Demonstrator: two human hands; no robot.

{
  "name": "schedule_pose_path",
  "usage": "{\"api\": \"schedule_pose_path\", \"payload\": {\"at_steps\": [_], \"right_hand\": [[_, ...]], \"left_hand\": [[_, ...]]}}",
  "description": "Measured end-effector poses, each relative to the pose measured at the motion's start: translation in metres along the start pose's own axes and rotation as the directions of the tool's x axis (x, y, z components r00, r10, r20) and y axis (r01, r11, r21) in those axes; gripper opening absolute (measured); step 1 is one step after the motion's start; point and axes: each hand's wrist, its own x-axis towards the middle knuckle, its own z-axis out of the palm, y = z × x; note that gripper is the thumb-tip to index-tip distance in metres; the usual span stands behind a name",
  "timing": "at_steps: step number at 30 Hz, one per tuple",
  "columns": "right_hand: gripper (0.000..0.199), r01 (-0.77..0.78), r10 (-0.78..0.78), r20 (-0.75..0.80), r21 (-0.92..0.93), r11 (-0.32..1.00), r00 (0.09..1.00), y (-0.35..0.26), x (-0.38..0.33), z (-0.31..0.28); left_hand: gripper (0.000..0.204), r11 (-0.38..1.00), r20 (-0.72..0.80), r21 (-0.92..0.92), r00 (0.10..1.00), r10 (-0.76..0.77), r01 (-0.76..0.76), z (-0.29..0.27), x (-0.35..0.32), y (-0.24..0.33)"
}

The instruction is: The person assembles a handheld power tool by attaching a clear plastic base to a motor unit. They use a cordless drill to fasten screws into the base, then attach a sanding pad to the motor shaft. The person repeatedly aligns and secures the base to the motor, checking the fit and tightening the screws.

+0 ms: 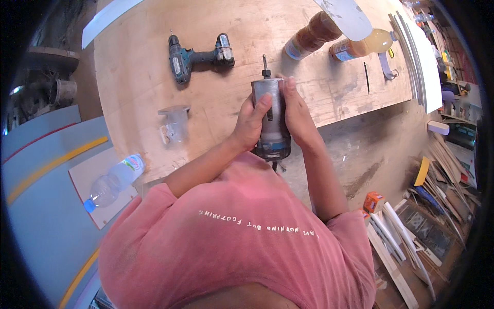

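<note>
A trim router motor point(272, 121) with a grey metal barrel and dark end stands upright between my hands, near the table's front edge. A thin bit points up and away from its collet. My left hand point(251, 122) wraps its left side, thumb lying across the barrel by a dark slot. On the opposite side, my right hand point(298, 114) presses against the barrel with the thumb pointing up; its other fingers are mostly hidden. Left of my left hand, a clear plastic router base point(176, 124) lies on the plywood tabletop point(139, 77).
A teal cordless drill point(198, 58) lies farther back. Two drink bottles, one brown point(314, 33) and one yellowish point(365, 45), lie back right beside a black pencil point(367, 77). A clear water bottle point(116, 180) lies left. Wood offcuts point(396, 268) litter the floor at right.
</note>
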Motion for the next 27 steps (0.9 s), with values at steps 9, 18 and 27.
{"api": "schedule_pose_path", "payload": {"at_steps": [9, 18, 27], "right_hand": [[0.106, 0.094, -0.097, 0.015, -0.431, 0.897, 0.995, 0.022, -0.057, -0.005], [0.087, 0.093, -0.089, 0.034, -0.146, 0.985, 0.995, 0.027, -0.057, -0.016], [0.081, 0.018, -0.016, 0.017, -0.127, 0.992, 1.000, 0.029, -0.068, -0.006]], "left_hand": [[0.081, 0.956, 0.065, -0.291, 0.997, 0.048, -0.027, -0.018, 0.011, 0.005], [0.088, 0.855, 0.273, -0.517, 0.952, 0.142, 0.021, -0.020, 0.041, 0.016], [0.085, 0.953, 0.286, -0.280, 0.958, -0.031, 0.114, -0.023, 0.045, 0.017]]}}
